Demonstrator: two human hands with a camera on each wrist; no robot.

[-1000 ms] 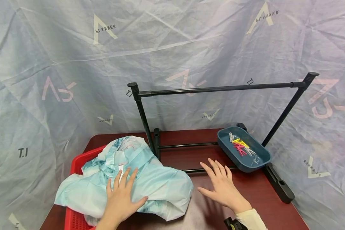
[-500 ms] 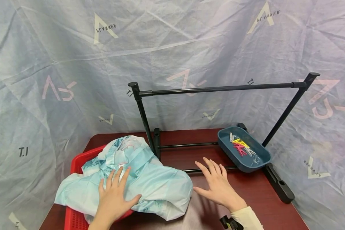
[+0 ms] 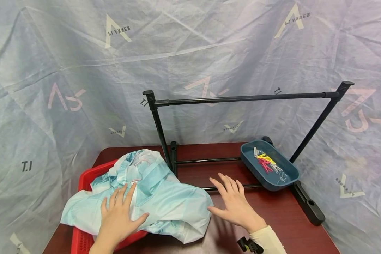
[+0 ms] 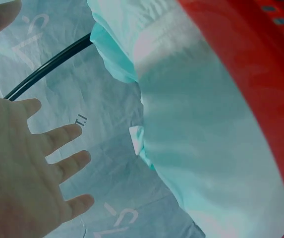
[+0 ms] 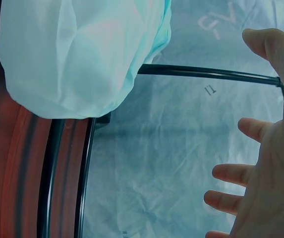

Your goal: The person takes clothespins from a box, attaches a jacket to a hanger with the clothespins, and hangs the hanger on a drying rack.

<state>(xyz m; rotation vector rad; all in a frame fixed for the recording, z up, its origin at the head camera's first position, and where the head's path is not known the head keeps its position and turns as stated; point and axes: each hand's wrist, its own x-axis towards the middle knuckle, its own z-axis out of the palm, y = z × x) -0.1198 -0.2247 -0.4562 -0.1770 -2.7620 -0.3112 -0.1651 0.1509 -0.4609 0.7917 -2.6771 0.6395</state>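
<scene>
A crumpled light-blue and white garment [image 3: 174, 201] is heaped over a red plastic basket [image 3: 82, 238] at the left of the table. My left hand [image 3: 118, 218], fingers spread, hovers above the garment's near side; the left wrist view shows a gap between that hand [image 4: 28, 163] and the cloth [image 4: 196, 114]. To the right of the garment, my right hand [image 3: 235, 208] hangs over the table with spread fingers and holds nothing. In the right wrist view the garment [image 5: 77, 54] stays apart from the fingers.
A black rack with a horizontal top bar [image 3: 241, 99] stands on the dark red table [image 3: 292, 229]. At its right foot sits a blue tray [image 3: 285, 165] with several yellow, pink and white clothespins [image 3: 266, 162]. A printed grey sheet [image 3: 209, 53] hangs behind.
Both hands have drifted left, the left one also slightly toward the near side. Their fingers remain spread. The garment, basket, rack and tray have stayed in place.
</scene>
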